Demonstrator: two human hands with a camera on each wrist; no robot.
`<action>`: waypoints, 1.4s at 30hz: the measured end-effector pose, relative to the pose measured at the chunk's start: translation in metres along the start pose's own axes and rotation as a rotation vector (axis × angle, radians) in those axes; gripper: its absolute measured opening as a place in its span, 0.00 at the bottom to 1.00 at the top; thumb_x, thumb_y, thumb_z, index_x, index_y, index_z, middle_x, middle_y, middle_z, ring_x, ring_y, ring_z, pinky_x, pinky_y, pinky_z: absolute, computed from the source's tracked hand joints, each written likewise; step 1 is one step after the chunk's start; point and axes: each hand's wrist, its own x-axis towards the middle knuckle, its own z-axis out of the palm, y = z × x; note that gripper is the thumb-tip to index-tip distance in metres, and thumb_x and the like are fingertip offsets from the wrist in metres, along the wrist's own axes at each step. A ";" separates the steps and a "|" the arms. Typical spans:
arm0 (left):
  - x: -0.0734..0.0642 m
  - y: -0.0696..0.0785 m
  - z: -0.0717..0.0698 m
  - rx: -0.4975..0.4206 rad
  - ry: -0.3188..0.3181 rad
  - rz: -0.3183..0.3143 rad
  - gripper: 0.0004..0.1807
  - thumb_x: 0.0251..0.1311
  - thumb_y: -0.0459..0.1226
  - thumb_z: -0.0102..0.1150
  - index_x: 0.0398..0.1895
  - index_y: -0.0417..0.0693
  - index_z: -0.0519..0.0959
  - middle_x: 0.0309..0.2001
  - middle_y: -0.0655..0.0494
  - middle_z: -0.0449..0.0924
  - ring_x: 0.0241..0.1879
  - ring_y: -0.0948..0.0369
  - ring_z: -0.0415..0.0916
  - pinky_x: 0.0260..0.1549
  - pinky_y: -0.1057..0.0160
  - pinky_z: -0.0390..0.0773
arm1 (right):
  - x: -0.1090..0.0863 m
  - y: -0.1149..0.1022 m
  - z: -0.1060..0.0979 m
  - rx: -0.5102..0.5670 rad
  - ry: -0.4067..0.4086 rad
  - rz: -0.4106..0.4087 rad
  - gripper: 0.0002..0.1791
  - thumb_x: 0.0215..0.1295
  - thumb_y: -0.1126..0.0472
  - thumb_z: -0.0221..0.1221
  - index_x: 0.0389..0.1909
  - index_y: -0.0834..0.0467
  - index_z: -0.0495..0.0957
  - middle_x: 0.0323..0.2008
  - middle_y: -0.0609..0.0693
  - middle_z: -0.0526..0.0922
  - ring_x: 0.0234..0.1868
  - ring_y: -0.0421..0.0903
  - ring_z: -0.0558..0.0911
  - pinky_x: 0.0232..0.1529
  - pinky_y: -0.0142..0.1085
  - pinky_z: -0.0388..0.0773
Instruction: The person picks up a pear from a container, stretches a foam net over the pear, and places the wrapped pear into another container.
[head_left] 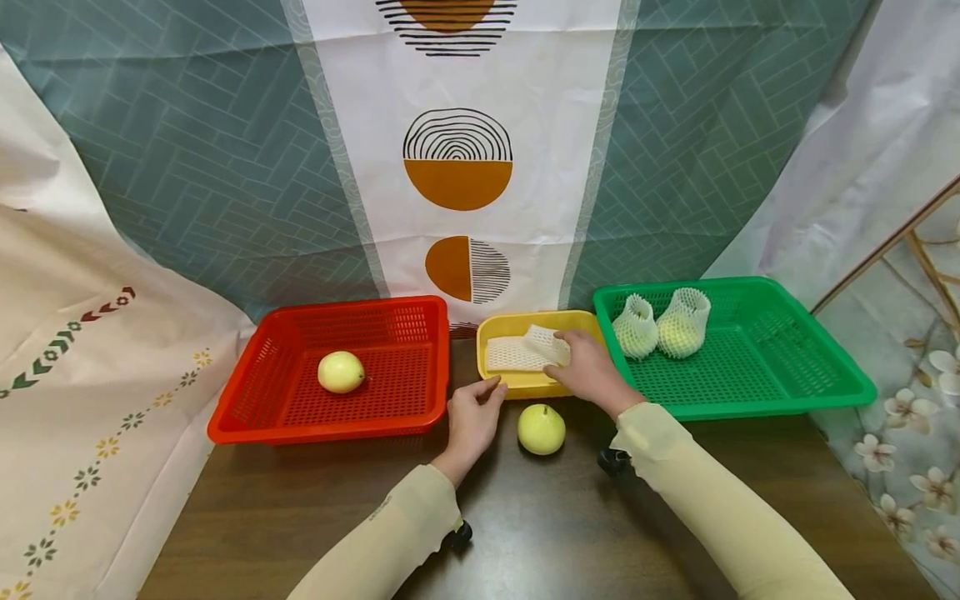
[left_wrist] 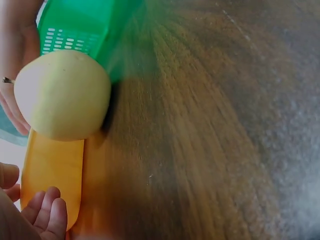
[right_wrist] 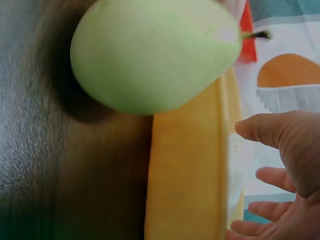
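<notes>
My right hand (head_left: pixel 588 367) reaches over the yellow basket (head_left: pixel 532 392), its fingertips right at a white foam net sleeve (head_left: pixel 543 343) that lies tilted over other flat sleeves (head_left: pixel 513 354). In the right wrist view, the thumb (right_wrist: pixel 265 129) and fingers stand spread apart beside the basket's rim. My left hand (head_left: pixel 472 421) is by the basket's front left corner, fingers loosely bent and holding nothing. Between the two forearms, a yellow-green pear (head_left: pixel 542 430) sits upright on the table, in front of the basket. The pear (left_wrist: pixel 62 95) looms large in the left wrist view.
To the left, a red basket (head_left: pixel 322 433) contains one bare pear (head_left: pixel 341 372). The green basket (head_left: pixel 795 404) on the right holds two pears in foam net sleeves (head_left: pixel 681 325) near its left end. A patterned cloth (head_left: pixel 457 275) hangs behind the dark wooden table (head_left: pixel 525 533).
</notes>
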 end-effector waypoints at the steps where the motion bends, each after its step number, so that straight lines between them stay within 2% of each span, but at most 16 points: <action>1: 0.001 -0.001 0.000 -0.004 0.004 0.000 0.16 0.55 0.47 0.63 0.46 0.55 0.84 0.44 0.62 0.84 0.44 0.65 0.79 0.42 0.61 0.79 | 0.002 0.001 0.001 -0.011 -0.001 0.005 0.37 0.56 0.49 0.64 0.64 0.59 0.64 0.63 0.60 0.66 0.61 0.58 0.68 0.60 0.52 0.69; 5: 0.002 -0.002 0.001 -0.009 0.019 0.003 0.16 0.55 0.47 0.63 0.46 0.54 0.84 0.46 0.62 0.84 0.49 0.65 0.78 0.49 0.58 0.78 | 0.008 0.005 0.006 -0.042 -0.018 0.037 0.40 0.56 0.50 0.64 0.66 0.59 0.61 0.66 0.64 0.60 0.65 0.61 0.64 0.62 0.54 0.66; 9: 0.005 -0.003 0.002 -0.013 0.031 0.017 0.15 0.56 0.46 0.63 0.46 0.54 0.84 0.45 0.62 0.84 0.50 0.65 0.78 0.51 0.58 0.77 | 0.012 0.009 0.011 -0.056 -0.039 0.072 0.42 0.56 0.50 0.64 0.68 0.59 0.59 0.68 0.66 0.57 0.67 0.62 0.61 0.64 0.55 0.64; 14: 0.007 -0.002 0.002 -0.011 0.032 0.023 0.15 0.56 0.45 0.64 0.45 0.53 0.84 0.45 0.61 0.84 0.49 0.65 0.79 0.51 0.58 0.77 | 0.017 0.012 0.017 -0.064 -0.047 0.076 0.42 0.56 0.50 0.63 0.68 0.62 0.58 0.65 0.64 0.65 0.63 0.60 0.67 0.62 0.52 0.67; 18: 0.008 -0.001 0.001 -0.006 0.030 0.019 0.15 0.55 0.45 0.64 0.45 0.53 0.84 0.45 0.61 0.84 0.49 0.66 0.78 0.50 0.59 0.78 | 0.020 0.011 0.017 -0.068 -0.052 0.130 0.41 0.56 0.51 0.63 0.66 0.65 0.59 0.62 0.63 0.69 0.59 0.59 0.71 0.59 0.51 0.70; 23: 0.008 -0.001 0.002 -0.005 0.029 0.014 0.15 0.55 0.46 0.64 0.45 0.54 0.84 0.45 0.61 0.84 0.49 0.67 0.78 0.50 0.59 0.77 | 0.023 0.011 0.018 -0.085 -0.038 0.215 0.32 0.55 0.54 0.60 0.60 0.65 0.69 0.56 0.61 0.75 0.51 0.55 0.76 0.53 0.47 0.75; 26: 0.007 -0.001 0.002 -0.006 0.034 0.016 0.14 0.55 0.46 0.64 0.45 0.54 0.84 0.44 0.61 0.84 0.49 0.67 0.78 0.50 0.59 0.77 | 0.024 0.012 0.019 -0.090 -0.011 0.247 0.21 0.58 0.56 0.57 0.50 0.63 0.76 0.48 0.58 0.81 0.41 0.52 0.78 0.42 0.42 0.77; 29: 0.007 -0.002 0.002 -0.008 0.033 0.019 0.14 0.55 0.45 0.64 0.45 0.54 0.84 0.44 0.61 0.84 0.49 0.66 0.78 0.50 0.58 0.77 | 0.023 0.011 0.019 -0.086 0.020 0.272 0.15 0.61 0.58 0.55 0.44 0.61 0.79 0.40 0.55 0.82 0.33 0.50 0.77 0.32 0.36 0.74; 32: 0.006 -0.002 0.002 -0.008 0.029 0.018 0.15 0.55 0.46 0.64 0.45 0.54 0.84 0.45 0.61 0.84 0.49 0.66 0.78 0.50 0.59 0.77 | 0.021 0.009 0.018 -0.074 0.036 0.283 0.12 0.61 0.60 0.53 0.41 0.61 0.80 0.33 0.55 0.82 0.28 0.49 0.76 0.25 0.33 0.70; 35: 0.006 -0.002 0.002 -0.006 0.035 0.026 0.15 0.56 0.46 0.63 0.46 0.54 0.84 0.45 0.61 0.84 0.50 0.66 0.78 0.51 0.58 0.77 | 0.020 0.004 0.017 -0.084 0.055 0.262 0.12 0.61 0.60 0.52 0.39 0.60 0.80 0.31 0.54 0.81 0.25 0.49 0.75 0.22 0.32 0.69; 42: 0.005 0.000 0.002 0.019 0.043 0.032 0.16 0.56 0.46 0.63 0.46 0.54 0.83 0.46 0.60 0.84 0.50 0.65 0.78 0.52 0.57 0.77 | 0.016 -0.005 0.012 -0.095 0.080 0.223 0.15 0.63 0.59 0.51 0.46 0.60 0.80 0.34 0.55 0.82 0.22 0.48 0.75 0.18 0.33 0.68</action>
